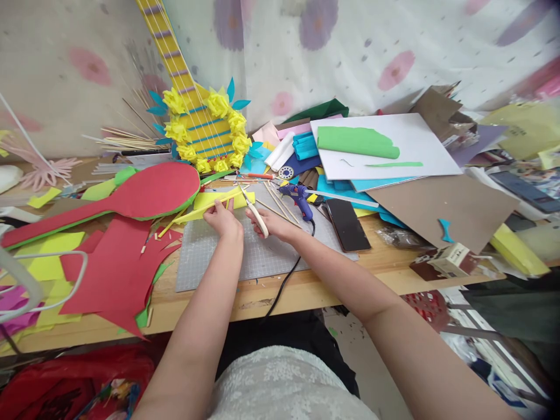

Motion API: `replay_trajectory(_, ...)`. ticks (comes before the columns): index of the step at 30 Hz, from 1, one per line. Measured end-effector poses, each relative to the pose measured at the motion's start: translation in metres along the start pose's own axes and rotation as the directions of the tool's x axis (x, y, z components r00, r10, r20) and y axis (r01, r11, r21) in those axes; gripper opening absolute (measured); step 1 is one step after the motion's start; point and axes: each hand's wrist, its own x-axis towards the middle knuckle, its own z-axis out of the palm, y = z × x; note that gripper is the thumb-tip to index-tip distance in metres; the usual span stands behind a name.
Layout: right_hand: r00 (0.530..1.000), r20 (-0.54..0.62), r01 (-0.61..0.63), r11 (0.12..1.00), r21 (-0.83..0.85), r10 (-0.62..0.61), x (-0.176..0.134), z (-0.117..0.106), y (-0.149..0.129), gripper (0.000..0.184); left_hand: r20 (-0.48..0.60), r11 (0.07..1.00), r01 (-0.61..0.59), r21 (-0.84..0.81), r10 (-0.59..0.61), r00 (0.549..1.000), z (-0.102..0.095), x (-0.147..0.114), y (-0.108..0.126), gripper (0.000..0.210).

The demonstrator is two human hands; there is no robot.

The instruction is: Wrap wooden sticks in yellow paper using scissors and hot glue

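Observation:
My left hand (224, 219) pinches a strip of yellow crepe paper (205, 205) above the grey cutting mat (196, 262). Fingers of my right hand (275, 224) are wrapped round white-handled scissors (257, 217), whose blades point up and left at the paper's right part. Whether the blades are parted is too small to tell. Just right of the scissors, thin wooden sticks (280, 201) lie on the mat, with a blue hot glue gun (300, 198) beyond them. To the left rests a red paddle-like shape with a long neck and green edge (155, 189).
A yellow paper guitar with flowers (205, 131) leans on the back curtain. A black phone (347, 224) lies at the mat's right edge, and the glue gun's cord (286, 277) hangs over the table edge. White board with green crepe paper (356, 142) tops a stack at right; red sheets (114, 274) lie left.

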Motion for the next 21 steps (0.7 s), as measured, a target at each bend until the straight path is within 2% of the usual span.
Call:
replay_trajectory(3, 0.999, 0.028, 0.032, 0.999, -0.038, -0.031, -0.003, -0.003, -0.001, 0.043, 0.007, 1.000, 0.002, 0.005, -0.002, 1.000, 0.000, 0.000, 0.003, 0.014)
replay_trajectory(6, 0.988, 0.147, 0.052, 0.998, -0.040, -0.046, -0.012, -0.013, -0.004, 0.045, 0.046, 0.999, 0.029, -0.023, -0.028, 0.999, -0.004, 0.005, 0.009, 0.014)
replay_trajectory(9, 0.954, 0.301, 0.032, 0.997, -0.071, -0.009, -0.022, -0.032, -0.007, 0.048, 0.145, 0.996, 0.093, -0.013, -0.091, 0.985, -0.010, 0.015, 0.018, 0.016)
replay_trajectory(13, 0.903, 0.422, -0.017, 0.987, -0.162, 0.084, -0.027, -0.058, -0.008, 0.054, 0.276, 0.991, 0.115, 0.073, -0.131, 0.952, -0.012, 0.028, 0.034, 0.014)
replay_trajectory(15, 0.868, 0.489, 0.005, 0.981, -0.193, 0.092, -0.027, -0.068, -0.009, 0.056, 0.357, 0.993, 0.082, 0.089, -0.109, 0.928, -0.007, 0.032, 0.043, 0.009)
replay_trajectory(18, 0.825, 0.564, 0.103, 0.980, -0.172, 0.012, -0.027, -0.075, -0.012, 0.058, 0.503, 0.996, 0.017, 0.086, -0.058, 0.862, 0.009, 0.032, 0.056, 0.008)
replay_trajectory(21, 0.821, 0.565, 0.183, 0.975, -0.125, -0.082, -0.029, -0.078, -0.013, 0.060, 0.573, 0.994, -0.010, 0.111, -0.056, 0.817, 0.024, 0.028, 0.061, 0.011)
